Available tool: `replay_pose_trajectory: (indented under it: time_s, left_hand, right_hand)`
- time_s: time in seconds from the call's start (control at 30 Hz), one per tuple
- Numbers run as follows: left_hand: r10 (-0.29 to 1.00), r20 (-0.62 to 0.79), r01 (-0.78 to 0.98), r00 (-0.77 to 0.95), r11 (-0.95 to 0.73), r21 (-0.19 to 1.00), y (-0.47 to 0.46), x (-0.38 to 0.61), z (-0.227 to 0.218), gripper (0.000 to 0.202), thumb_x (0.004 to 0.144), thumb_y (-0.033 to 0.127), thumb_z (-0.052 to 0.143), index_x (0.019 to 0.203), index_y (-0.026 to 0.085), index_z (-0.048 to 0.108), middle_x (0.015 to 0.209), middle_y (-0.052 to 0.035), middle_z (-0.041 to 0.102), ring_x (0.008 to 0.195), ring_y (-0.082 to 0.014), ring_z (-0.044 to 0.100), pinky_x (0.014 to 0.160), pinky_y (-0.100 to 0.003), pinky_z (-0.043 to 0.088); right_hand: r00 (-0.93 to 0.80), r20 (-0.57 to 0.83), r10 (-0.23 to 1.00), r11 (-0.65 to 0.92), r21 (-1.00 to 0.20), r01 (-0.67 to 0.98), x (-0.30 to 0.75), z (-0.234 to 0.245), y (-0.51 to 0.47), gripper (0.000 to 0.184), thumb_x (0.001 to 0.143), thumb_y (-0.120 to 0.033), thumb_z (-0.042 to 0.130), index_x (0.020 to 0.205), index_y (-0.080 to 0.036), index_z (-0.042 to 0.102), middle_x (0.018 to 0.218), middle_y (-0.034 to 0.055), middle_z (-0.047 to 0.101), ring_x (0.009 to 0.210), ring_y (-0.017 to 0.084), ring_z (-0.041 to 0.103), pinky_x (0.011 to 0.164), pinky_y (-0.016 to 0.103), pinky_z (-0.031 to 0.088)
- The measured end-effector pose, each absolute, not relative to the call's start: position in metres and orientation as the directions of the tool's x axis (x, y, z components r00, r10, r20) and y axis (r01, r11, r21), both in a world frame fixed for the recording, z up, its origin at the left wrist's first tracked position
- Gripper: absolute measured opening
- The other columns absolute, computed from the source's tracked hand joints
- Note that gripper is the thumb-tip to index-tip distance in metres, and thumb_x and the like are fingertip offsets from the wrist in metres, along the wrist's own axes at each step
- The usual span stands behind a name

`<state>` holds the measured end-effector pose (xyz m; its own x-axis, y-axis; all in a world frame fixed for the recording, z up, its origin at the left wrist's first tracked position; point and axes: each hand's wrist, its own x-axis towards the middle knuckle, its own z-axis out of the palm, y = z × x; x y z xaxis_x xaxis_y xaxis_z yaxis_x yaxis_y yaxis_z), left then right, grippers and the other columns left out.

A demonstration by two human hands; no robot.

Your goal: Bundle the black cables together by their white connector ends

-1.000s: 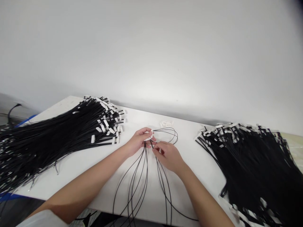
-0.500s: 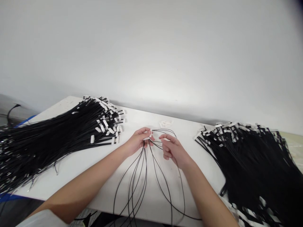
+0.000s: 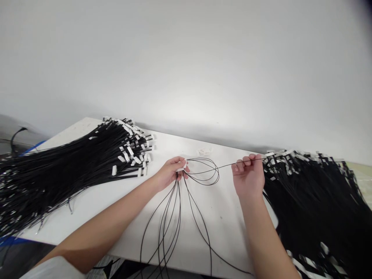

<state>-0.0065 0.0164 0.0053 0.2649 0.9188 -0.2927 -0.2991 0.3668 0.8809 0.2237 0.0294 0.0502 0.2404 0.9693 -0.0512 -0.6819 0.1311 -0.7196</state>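
Pinched in my left hand (image 3: 171, 172) is a white connector (image 3: 182, 167), with several thin black wires (image 3: 178, 197) running from it. Some wires hang down past the table's front edge, while others loop to the right above the tabletop. My right hand (image 3: 249, 174) is closed around a single black wire (image 3: 225, 166), held out to the right beside a large wire pile. That wire stretches nearly straight from the loops to the fingers and shows again past them.
To the left lies a thick bundle of black wires (image 3: 75, 155) with white connectors at its ends. A bigger pile of similar wires (image 3: 316, 205) covers the right side. Small white pieces (image 3: 205, 151) lie on the white table (image 3: 221, 197) near the wall (image 3: 186, 69).
My right hand has moved right, away from my left hand, drawing one wire out taut. My left hand has stayed in place with the connector.
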Motion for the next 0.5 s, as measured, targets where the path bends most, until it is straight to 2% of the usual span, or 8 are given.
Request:
replay_pose_trajectory:
  time_s: [0.13,0.23,0.37,0.5]
  left_hand:
    - [0.917,-0.3,-0.301,0.264,0.374,0.877,0.017,-0.006,0.005,0.029,0.072,0.04,0.06,0.082,0.015,0.05,0.072,-0.0047,0.06,0.055,-0.0131,0.059,0.04,-0.018,0.029]
    - [0.917,-0.302,-0.307,0.262,0.375,0.874,0.017,-0.006,0.005,0.029,0.071,0.04,0.061,0.082,0.015,0.051,0.072,-0.0048,0.06,0.055,-0.0128,0.059,0.039,-0.018,0.029]
    - [0.918,-0.301,-0.305,0.26,0.373,0.876,0.016,-0.006,0.006,0.03,0.071,0.041,0.061,0.082,0.015,0.051,0.072,-0.005,0.06,0.055,-0.0129,0.059,0.039,-0.018,0.029]
    - [0.915,-0.296,-0.296,0.273,0.373,0.879,0.016,-0.006,0.006,0.03,0.072,0.041,0.06,0.082,0.015,0.05,0.073,-0.005,0.059,0.056,-0.0135,0.06,0.04,-0.018,0.029]
  right_hand:
    - [0.147,0.001,0.989,0.089,-0.803,-0.59,0.223,0.05,0.027,0.015,0.068,-0.026,0.058,0.079,-0.02,0.049,0.07,-0.0051,0.048,0.054,0.006,0.048,0.056,0.025,0.046]
    - [0.147,0.059,0.987,0.122,-0.875,-0.468,0.213,0.045,0.025,0.018,0.068,-0.026,0.059,0.083,-0.02,0.052,0.072,-0.0049,0.049,0.054,0.007,0.051,0.058,0.027,0.048]
    - [0.324,0.085,0.942,0.206,-0.909,-0.362,0.205,0.042,0.025,0.021,0.073,-0.033,0.061,0.088,-0.021,0.053,0.07,-0.0058,0.048,0.05,0.004,0.049,0.055,0.024,0.048]
    - [0.495,0.092,0.864,0.31,-0.873,-0.377,0.215,0.045,0.028,0.022,0.077,-0.041,0.057,0.082,-0.02,0.053,0.079,-0.0045,0.048,0.047,0.001,0.045,0.055,0.024,0.049]
